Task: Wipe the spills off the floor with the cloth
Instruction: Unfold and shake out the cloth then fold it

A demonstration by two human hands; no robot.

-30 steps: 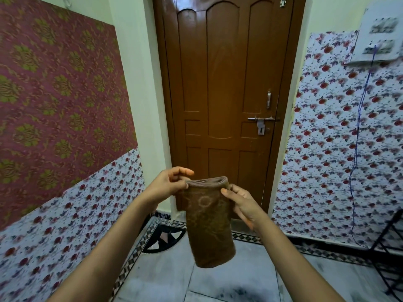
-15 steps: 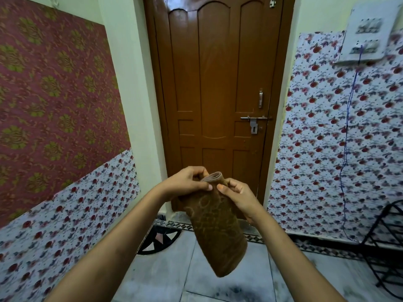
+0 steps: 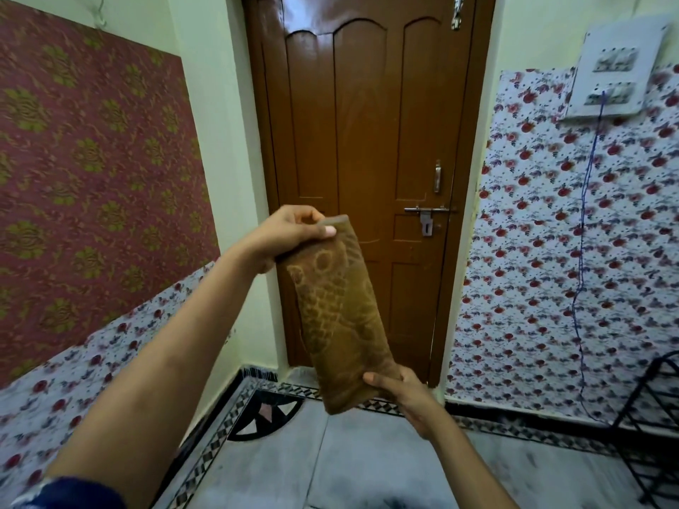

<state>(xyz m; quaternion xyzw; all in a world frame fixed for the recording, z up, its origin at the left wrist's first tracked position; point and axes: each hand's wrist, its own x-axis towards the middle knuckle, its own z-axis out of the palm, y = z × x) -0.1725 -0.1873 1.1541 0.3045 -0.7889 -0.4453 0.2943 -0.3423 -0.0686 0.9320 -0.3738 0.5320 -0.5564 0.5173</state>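
You are pinching the cloth [image 3: 340,310] upright: left hand [image 3: 290,233] gripping top, right hand [image 3: 400,389] gripping bottom, floor [image 3: 367,468] lying below both.

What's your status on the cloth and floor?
Left hand pinches cloth top; right hand grips bottom. Cloth folded, off floor. Nothing in the way.

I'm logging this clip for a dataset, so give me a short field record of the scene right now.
cloth: brown patterned cloth, folded long, held in the air before the wooden door
left hand: left hand pinches the top end
right hand: right hand grips the bottom end
floor: grey tiled floor with patterned border, dark smudges near the bottom edge
wiping: not yet begun
right edge: black rack
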